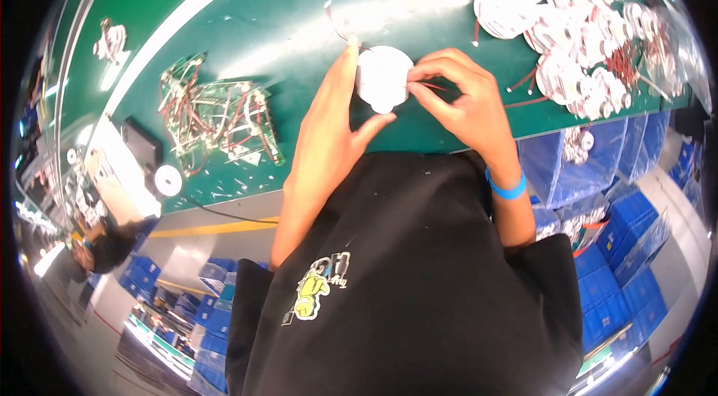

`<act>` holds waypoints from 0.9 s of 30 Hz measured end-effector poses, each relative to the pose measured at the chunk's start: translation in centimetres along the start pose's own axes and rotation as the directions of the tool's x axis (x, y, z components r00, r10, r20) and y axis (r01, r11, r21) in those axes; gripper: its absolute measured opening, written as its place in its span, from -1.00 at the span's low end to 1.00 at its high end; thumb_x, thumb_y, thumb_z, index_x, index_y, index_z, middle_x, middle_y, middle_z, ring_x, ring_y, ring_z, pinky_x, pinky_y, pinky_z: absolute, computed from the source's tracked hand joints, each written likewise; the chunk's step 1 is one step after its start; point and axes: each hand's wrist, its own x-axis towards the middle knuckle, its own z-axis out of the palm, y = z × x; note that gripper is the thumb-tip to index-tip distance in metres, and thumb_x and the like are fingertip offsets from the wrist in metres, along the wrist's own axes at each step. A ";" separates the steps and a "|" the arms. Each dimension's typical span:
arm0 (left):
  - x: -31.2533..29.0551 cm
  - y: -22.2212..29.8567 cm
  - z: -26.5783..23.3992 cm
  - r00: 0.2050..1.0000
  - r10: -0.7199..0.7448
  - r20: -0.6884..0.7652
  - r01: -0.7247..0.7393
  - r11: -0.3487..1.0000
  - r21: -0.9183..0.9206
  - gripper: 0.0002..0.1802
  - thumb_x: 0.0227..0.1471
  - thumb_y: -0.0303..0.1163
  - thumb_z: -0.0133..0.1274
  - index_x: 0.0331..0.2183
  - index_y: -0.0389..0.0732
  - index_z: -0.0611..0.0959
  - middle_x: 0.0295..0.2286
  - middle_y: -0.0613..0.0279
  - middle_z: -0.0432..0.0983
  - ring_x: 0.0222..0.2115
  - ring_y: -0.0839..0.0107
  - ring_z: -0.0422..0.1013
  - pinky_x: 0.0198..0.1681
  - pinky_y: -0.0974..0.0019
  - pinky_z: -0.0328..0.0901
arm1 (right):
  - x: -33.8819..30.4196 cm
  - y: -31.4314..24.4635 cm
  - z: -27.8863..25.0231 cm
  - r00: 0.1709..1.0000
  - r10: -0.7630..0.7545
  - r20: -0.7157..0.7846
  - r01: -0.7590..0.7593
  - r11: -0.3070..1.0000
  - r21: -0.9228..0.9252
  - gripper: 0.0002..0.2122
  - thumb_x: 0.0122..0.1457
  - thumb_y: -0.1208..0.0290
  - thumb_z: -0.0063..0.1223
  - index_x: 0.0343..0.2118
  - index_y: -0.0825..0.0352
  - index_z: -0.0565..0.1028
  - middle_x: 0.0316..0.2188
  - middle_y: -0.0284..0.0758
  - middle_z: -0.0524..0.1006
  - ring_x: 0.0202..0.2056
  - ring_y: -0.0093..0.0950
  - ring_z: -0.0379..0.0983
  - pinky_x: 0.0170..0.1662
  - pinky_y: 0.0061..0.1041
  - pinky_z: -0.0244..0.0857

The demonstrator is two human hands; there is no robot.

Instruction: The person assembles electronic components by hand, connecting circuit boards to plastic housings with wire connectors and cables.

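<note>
A white, round, disc-like part [384,76] with a small rounded tab at its near edge is at the middle of the green bench, in front of me. Its left side rests against the fingers of my left hand [329,115], and the thumb reaches around below it. My right hand [470,97] is closed in a pinch at the part's right edge, on a thin red wire [434,86]. Another thin wire [338,28] with a small white connector runs from the part's far left side, past my left fingertips. Bright glare hides the part's surface detail.
Many similar white round parts [553,29] with red wires lie heaped at the far right. Green circuit boards with tangled wires [221,115] lie on the left. Blue bins [628,269] stand below the bench at right. A co-worker [112,243] is at far left.
</note>
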 end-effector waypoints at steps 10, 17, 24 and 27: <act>-9.5 -9.6 -13.0 0.769 -0.519 -0.373 0.637 0.675 0.372 -0.56 0.03 -0.46 0.12 -0.01 -0.17 0.49 -0.11 0.07 0.46 -0.15 0.33 0.42 -0.12 0.24 0.29 | 6.5 -4.6 1.4 0.905 0.375 0.201 -0.354 0.926 -0.132 -0.63 0.21 0.40 0.04 0.05 0.44 0.35 -0.27 -0.24 0.59 -0.23 -0.56 0.49 -0.11 -0.64 0.31; -8.0 -10.5 -12.0 0.874 -0.334 -0.353 0.429 0.871 0.239 -0.62 -0.05 -0.42 0.21 -0.11 -0.13 0.59 -0.30 0.25 0.52 -0.36 0.40 0.38 -0.28 0.39 0.28 | 9.4 -2.7 2.7 0.934 0.116 0.337 -0.248 0.890 0.382 -0.72 0.17 0.44 0.09 -0.07 0.41 0.48 -0.38 -0.40 0.58 -0.38 -0.68 0.45 -0.28 -0.71 0.31; -8.1 -9.0 -13.1 0.858 -0.184 -0.480 0.328 0.915 0.235 -0.68 -0.15 -0.54 0.26 -0.24 -0.22 0.62 -0.37 0.25 0.49 -0.40 0.45 0.35 -0.27 0.40 0.28 | 8.5 -3.1 1.0 0.978 0.119 0.170 -0.175 0.915 0.364 -0.79 0.21 0.39 0.05 -0.20 0.40 0.57 -0.32 -0.38 0.57 -0.30 -0.65 0.44 -0.21 -0.68 0.31; -7.7 -7.7 -14.3 0.870 0.120 -0.479 0.159 0.851 0.501 -0.65 -0.16 -0.55 0.27 -0.22 -0.20 0.65 -0.34 0.19 0.50 -0.28 0.36 0.43 -0.20 0.31 0.31 | 7.7 -2.9 0.4 0.998 0.053 0.031 -0.061 0.898 0.436 -0.80 0.21 0.40 0.05 -0.21 0.41 0.58 -0.31 -0.35 0.58 -0.26 -0.59 0.46 -0.17 -0.65 0.32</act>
